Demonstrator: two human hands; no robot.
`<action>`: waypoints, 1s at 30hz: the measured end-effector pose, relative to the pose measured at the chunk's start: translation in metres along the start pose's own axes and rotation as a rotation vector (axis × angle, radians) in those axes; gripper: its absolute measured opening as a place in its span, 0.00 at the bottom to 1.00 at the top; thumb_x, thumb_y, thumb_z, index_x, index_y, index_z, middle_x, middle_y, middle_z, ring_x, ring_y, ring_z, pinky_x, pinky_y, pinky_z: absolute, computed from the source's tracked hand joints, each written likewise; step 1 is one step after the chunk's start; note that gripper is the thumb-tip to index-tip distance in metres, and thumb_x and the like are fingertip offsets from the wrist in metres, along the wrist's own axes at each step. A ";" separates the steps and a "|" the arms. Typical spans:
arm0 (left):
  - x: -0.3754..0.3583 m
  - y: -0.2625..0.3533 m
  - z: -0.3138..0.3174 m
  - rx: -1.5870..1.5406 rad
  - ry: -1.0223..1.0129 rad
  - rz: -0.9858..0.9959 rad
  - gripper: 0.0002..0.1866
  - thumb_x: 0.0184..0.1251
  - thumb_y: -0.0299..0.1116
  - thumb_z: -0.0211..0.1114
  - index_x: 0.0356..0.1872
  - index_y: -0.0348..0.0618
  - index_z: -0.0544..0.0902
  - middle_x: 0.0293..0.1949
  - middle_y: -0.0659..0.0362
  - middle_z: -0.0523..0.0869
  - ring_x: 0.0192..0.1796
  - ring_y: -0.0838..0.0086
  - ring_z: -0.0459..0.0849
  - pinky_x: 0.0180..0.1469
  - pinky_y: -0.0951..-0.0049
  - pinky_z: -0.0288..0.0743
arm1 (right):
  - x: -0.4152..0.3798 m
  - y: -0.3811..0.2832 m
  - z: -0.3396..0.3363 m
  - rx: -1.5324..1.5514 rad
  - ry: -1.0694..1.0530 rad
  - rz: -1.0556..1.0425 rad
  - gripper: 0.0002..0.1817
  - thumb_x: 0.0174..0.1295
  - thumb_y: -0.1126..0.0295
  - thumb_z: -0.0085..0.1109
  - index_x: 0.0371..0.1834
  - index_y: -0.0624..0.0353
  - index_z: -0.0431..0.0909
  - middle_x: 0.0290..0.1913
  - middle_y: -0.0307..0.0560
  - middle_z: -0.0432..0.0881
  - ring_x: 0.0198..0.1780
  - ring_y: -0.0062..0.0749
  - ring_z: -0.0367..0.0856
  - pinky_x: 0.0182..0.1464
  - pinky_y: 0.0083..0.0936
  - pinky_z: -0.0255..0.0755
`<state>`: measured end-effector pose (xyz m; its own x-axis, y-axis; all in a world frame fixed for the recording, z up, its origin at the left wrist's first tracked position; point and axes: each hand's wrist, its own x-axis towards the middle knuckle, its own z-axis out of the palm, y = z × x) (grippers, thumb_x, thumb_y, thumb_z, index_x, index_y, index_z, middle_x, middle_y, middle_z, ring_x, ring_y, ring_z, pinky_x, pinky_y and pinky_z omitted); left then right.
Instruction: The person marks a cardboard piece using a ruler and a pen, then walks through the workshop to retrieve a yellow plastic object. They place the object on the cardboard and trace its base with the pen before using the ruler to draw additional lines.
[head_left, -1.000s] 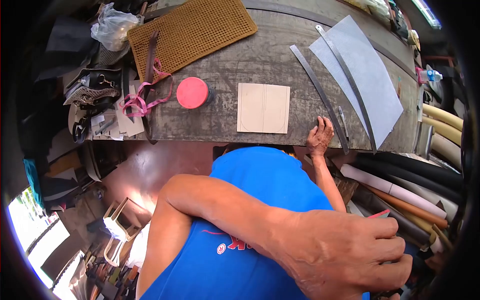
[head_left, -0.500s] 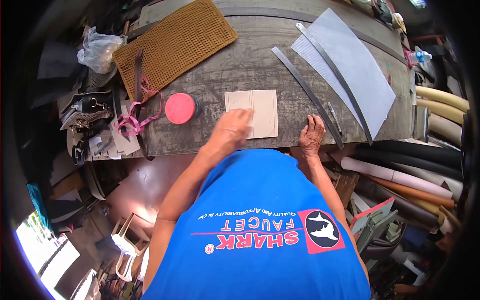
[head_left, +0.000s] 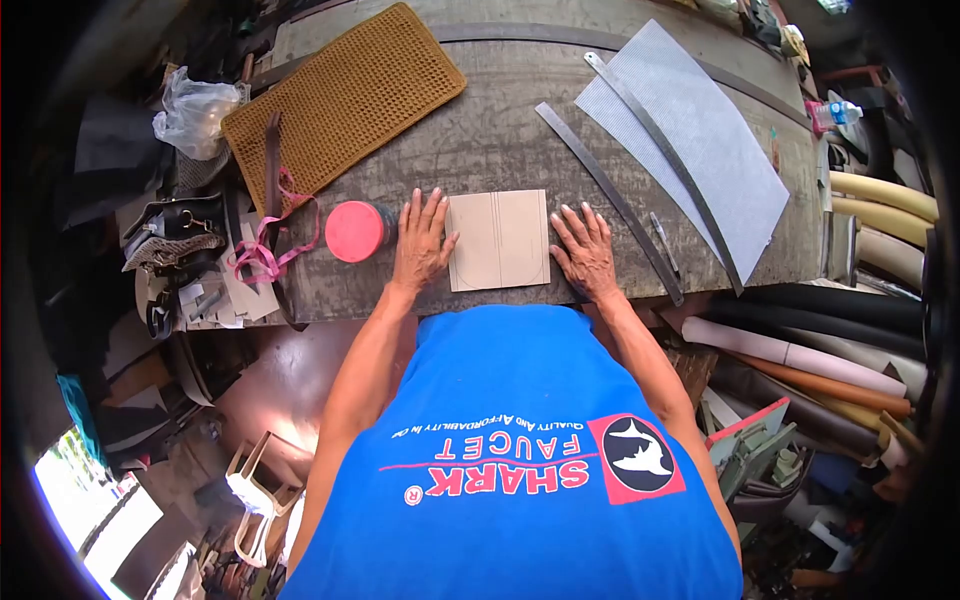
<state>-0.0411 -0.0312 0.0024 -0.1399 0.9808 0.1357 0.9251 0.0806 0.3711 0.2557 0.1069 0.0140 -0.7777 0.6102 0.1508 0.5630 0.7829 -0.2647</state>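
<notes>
A tan cardboard piece (head_left: 498, 245) with pencil lines down its middle and curved marks at its lower corners lies flat near the bench's front edge. My left hand (head_left: 424, 242) rests open on the bench along the cardboard's left side, fingers stretched forward, thumb close to its edge. On the opposite side, my right hand (head_left: 585, 248) is also flat and open, its thumb near the right edge. Neither hand holds anything. Just left of my left hand stands a jar with a red lid (head_left: 354, 231). A pen-like tool (head_left: 663, 241) lies to the right of my right hand.
Two metal rulers lie at right, one a shorter strip (head_left: 608, 200), the longer ruler (head_left: 665, 150) across a pale grey sheet (head_left: 710, 130). A brown woven mat (head_left: 350, 100), pink tape (head_left: 262, 258) and black bag (head_left: 180, 225) occupy the left. Material rolls (head_left: 790, 355) sit lower right.
My left hand has moved off the cardboard to its left side and opened flat. My right hand has shifted left and forward, beside the cardboard's right edge. The view has tilted slightly.
</notes>
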 end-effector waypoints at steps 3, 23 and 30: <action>0.002 -0.003 -0.001 0.053 -0.065 0.016 0.29 0.74 0.43 0.56 0.71 0.39 0.67 0.76 0.56 0.60 0.80 0.52 0.50 0.78 0.50 0.44 | 0.005 0.002 0.004 -0.012 -0.032 -0.008 0.28 0.69 0.52 0.56 0.71 0.42 0.70 0.75 0.38 0.63 0.79 0.44 0.51 0.76 0.46 0.46; -0.006 -0.004 0.003 0.088 -0.048 -0.025 0.34 0.74 0.46 0.52 0.72 0.33 0.63 0.77 0.48 0.56 0.81 0.58 0.49 0.80 0.56 0.41 | 0.007 0.003 0.011 -0.034 0.010 0.084 0.28 0.70 0.63 0.50 0.73 0.53 0.65 0.75 0.42 0.63 0.78 0.39 0.55 0.77 0.41 0.48; -0.005 -0.005 0.004 0.070 -0.049 -0.028 0.34 0.72 0.46 0.54 0.72 0.34 0.63 0.77 0.48 0.56 0.81 0.58 0.48 0.81 0.56 0.40 | 0.007 0.003 0.009 -0.051 0.027 0.087 0.28 0.69 0.63 0.51 0.72 0.53 0.66 0.74 0.43 0.64 0.77 0.39 0.57 0.77 0.41 0.49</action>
<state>-0.0438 -0.0362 -0.0041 -0.1507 0.9853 0.0807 0.9437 0.1191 0.3086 0.2492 0.1126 0.0054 -0.7177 0.6789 0.1548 0.6424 0.7313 -0.2290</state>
